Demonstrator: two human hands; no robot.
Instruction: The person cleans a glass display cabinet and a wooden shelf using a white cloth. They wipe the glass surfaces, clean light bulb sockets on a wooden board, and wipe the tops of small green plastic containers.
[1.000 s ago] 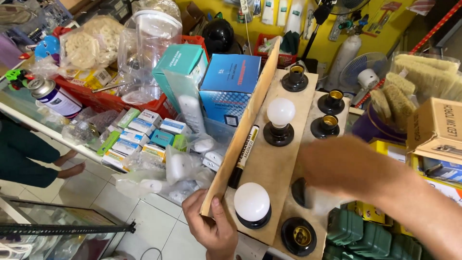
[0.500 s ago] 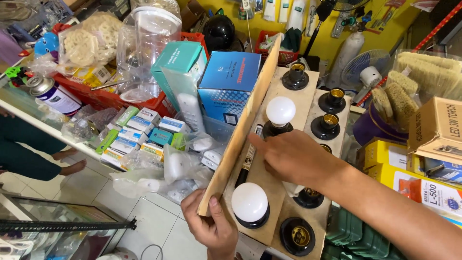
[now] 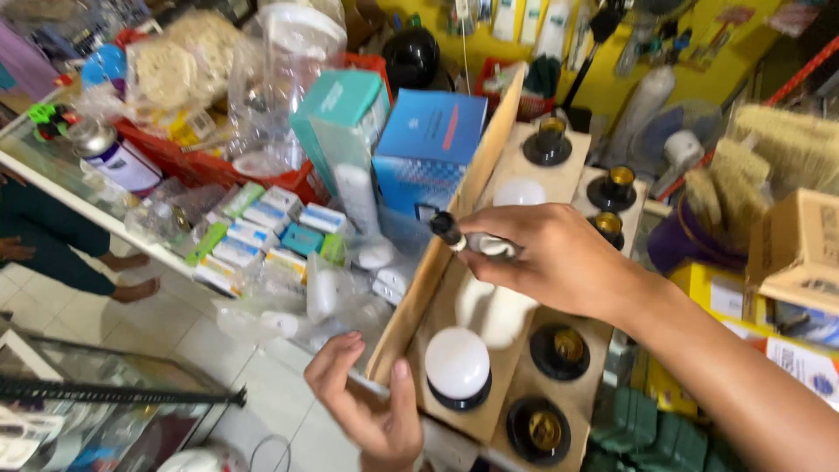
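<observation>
Hands at a wooden board of lamp sockets, seen from the head camera.

Right hand (image 3: 559,258) reaches in from the right and is closed around a white bulb (image 3: 489,247), whose dark screw base sticks out to the left past the fingertips, held in the air above the middle of the wooden board (image 3: 476,411). Left hand (image 3: 371,402) sits near, at the board's near left corner, fingers spread and loosely curled, thumb against the board's raised wooden edge; it clamps nothing. Another white bulb (image 3: 457,363) stands in a socket just right of that thumb. Empty black sockets (image 3: 559,350) with brass centres lie to the right and farther away. Beyond the board's left edge stand a blue box (image 3: 428,149) and a teal box (image 3: 336,118).
</observation>
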